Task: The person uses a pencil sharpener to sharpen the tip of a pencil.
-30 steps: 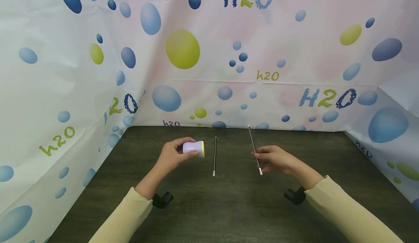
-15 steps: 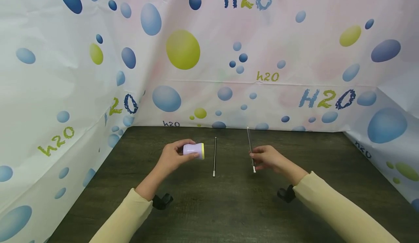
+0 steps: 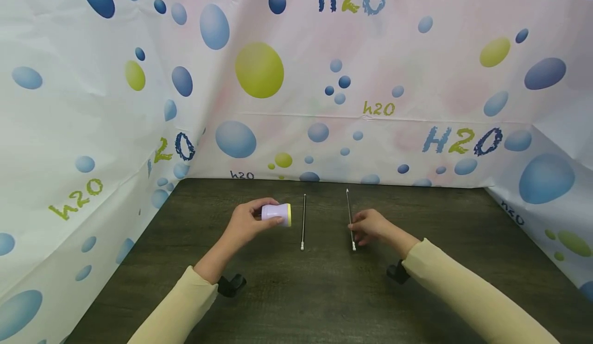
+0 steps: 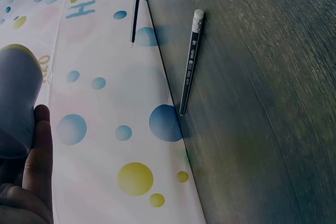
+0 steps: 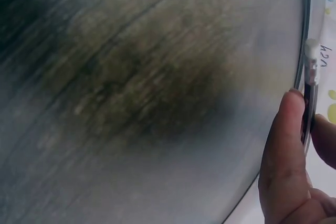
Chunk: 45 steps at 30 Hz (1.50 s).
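My left hand [image 3: 244, 222] grips a small lavender cylinder [image 3: 274, 212] with a yellow end, holding it on its side over the table. In the left wrist view the cylinder [image 4: 17, 100] has a slightly waisted body. My right hand [image 3: 373, 225] pinches a dark pencil [image 3: 349, 210] between thumb and fingers, its white eraser end toward me and its tip pointing to the back. Between the two hands a second dark pencil [image 3: 303, 223] lies on the table, nearly parallel to the held one, eraser end also toward me. Its side bears small print in the left wrist view.
The dark wood-grain table [image 3: 296, 297] meets a white backdrop [image 3: 296, 102] printed with blue and green bubbles and H2O lettering, which rises behind and at both sides. Black wrist mounts [image 3: 231, 285] hang beneath both cream sleeves [image 3: 173, 308].
My right hand has moved left and closer to the table with its pencil, which now stands straighter and nearer the lying one. The left hand has barely shifted, still holding the cylinder.
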Tool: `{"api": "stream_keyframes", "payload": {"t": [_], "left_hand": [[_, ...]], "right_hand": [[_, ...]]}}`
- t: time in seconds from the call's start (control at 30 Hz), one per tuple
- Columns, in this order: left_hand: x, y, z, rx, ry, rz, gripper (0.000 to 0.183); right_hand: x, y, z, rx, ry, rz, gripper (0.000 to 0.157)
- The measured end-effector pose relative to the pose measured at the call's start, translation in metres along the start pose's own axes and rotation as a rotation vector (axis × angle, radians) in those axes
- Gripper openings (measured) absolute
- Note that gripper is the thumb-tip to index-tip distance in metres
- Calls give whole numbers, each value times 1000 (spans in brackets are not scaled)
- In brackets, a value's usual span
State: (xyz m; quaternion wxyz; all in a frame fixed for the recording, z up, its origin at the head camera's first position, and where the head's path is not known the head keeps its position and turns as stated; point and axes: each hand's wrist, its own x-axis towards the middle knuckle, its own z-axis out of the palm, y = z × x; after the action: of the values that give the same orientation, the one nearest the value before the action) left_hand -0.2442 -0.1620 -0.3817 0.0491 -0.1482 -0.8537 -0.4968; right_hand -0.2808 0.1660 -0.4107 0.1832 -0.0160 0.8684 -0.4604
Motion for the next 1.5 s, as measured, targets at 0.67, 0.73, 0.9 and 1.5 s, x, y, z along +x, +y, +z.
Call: {"api": "stream_keyframes", "payload": {"t": [0.67,0.73,0.9,1.5], "left_hand": [[-1,0,-2,14,6,-6,36],[-1,0,-2,15,5,-7,36],[1,0,-1,18,0,-4,36],[-1,-1,2,11,-9,-6,36]], "right_hand": [[13,-2,9,-30,-5,61,31],[14,-2,9,-33,-4,57,31],[15,-2,11,-36,11,54,32],[18,0,15,-76,59,51,22]]}}
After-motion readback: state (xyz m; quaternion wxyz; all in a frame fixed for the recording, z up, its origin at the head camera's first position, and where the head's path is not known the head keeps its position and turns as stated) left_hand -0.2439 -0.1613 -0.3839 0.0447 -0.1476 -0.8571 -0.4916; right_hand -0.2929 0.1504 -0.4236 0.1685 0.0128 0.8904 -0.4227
